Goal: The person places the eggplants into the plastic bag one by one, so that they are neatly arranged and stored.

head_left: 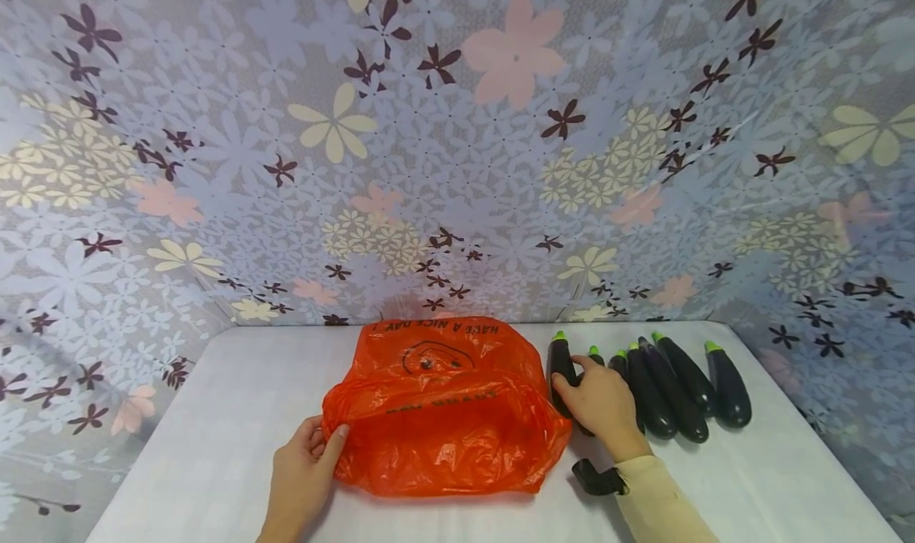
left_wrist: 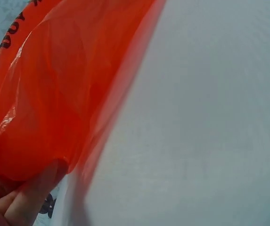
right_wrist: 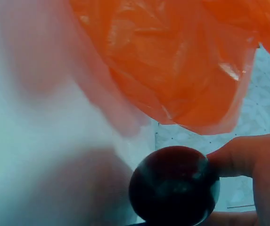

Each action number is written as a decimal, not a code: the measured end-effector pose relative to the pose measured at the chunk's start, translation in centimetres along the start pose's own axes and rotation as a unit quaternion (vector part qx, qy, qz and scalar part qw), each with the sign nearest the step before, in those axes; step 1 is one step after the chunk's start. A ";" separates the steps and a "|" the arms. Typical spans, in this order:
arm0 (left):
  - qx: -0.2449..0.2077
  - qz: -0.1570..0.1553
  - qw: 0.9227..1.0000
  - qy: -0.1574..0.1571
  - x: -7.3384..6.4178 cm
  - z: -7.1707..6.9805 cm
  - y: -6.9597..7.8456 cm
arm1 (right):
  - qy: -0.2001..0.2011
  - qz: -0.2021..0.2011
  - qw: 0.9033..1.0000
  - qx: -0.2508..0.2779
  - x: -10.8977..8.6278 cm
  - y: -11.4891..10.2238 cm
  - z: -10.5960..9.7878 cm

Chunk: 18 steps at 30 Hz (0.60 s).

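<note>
An orange-red plastic bag (head_left: 443,448) with black print lies on the white table, its opening toward the person. My left hand (head_left: 303,467) pinches the bag's left edge between thumb and fingers; the left wrist view shows the thumb on the thin plastic (left_wrist: 64,103). Just beside the bag's right side, my right hand (head_left: 604,404) grips a dark eggplant (head_left: 561,356) with a green stem end. In the right wrist view the rounded end of that eggplant (right_wrist: 172,186) faces the camera, held by thumb and finger, with the bag (right_wrist: 172,61) beyond it.
Several more eggplants (head_left: 675,392) lie side by side to the right of my right hand, one (head_left: 729,388) a little apart at the far right. Some are partly hidden by the hand. A flowered cloth (head_left: 457,170) stands behind the white table (head_left: 236,400).
</note>
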<state>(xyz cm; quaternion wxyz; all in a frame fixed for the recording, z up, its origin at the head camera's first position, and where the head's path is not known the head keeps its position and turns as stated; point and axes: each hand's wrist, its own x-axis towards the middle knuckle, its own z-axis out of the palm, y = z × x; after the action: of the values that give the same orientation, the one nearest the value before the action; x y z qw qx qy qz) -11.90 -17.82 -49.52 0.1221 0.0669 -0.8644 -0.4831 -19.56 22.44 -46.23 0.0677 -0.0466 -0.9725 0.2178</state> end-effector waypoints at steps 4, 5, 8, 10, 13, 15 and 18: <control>0.048 0.009 0.999 0.017 -0.1 -0.2 0.2 | 0.007 0.012 0.999 0.038 0.1 0.2 -0.3; 0.057 0.012 0.998 0.021 -0.1 -0.2 0.3 | 0.010 0.017 0.999 0.046 0.1 0.3 -0.3; 0.075 0.020 0.997 0.031 -0.1 -0.1 0.3 | 0.018 0.025 0.997 0.065 0.0 0.4 -0.5; 0.076 0.022 0.996 0.034 -0.1 0.0 0.4 | 0.026 0.027 0.997 0.073 -0.1 0.5 -0.8; 0.072 0.022 0.997 0.036 -0.2 0.0 0.4 | 0.035 0.027 0.995 0.086 -0.4 0.4 -1.2; 0.071 0.023 0.997 0.032 -0.3 0.0 0.5 | 0.039 0.032 0.995 0.090 -0.7 0.4 -1.5; 0.073 0.029 0.996 0.030 -0.3 0.0 0.5 | 0.042 0.044 0.994 0.096 -1.1 0.2 -2.0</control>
<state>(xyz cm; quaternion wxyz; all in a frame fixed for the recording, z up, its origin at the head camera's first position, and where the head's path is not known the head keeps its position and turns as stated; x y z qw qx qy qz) -11.60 -17.52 -49.14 0.1567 0.0648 -0.8950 -0.4127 -18.13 23.29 -44.66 0.1031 -0.0913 -0.9405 0.3107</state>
